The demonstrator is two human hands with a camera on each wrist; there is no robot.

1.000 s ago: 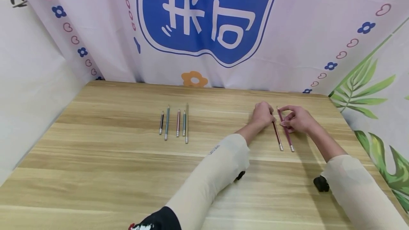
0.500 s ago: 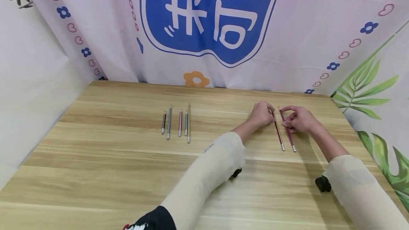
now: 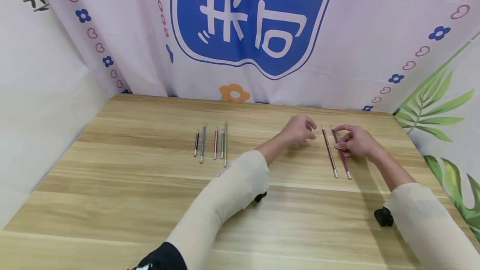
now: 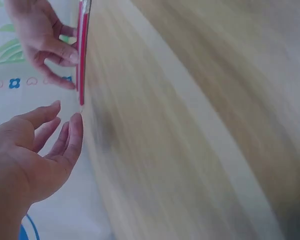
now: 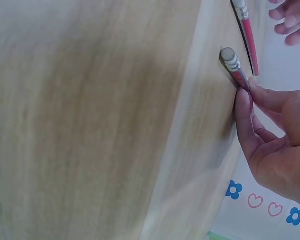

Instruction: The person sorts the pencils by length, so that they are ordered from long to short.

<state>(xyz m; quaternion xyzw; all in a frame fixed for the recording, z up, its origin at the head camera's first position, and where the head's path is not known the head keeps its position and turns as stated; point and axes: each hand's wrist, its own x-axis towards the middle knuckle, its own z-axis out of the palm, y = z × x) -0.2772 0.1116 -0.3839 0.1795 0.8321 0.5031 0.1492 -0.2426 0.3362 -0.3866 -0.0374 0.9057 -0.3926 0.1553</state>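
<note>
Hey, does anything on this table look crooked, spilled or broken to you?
Nothing really stands out; no spill or break shows. The five pencils on the left are unevenly spaced and differ in length, but their eraser ends all face the near side, as on the reddish pencil and purple pencil on the right.

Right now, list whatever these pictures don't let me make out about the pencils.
Right wrist view: the tip of the held pencil, hidden by the right hand.
Right wrist view: the end of the loose red pencil, cut off by the top edge.
Head view: any print on the five grouped pencils, too small to read.
</note>
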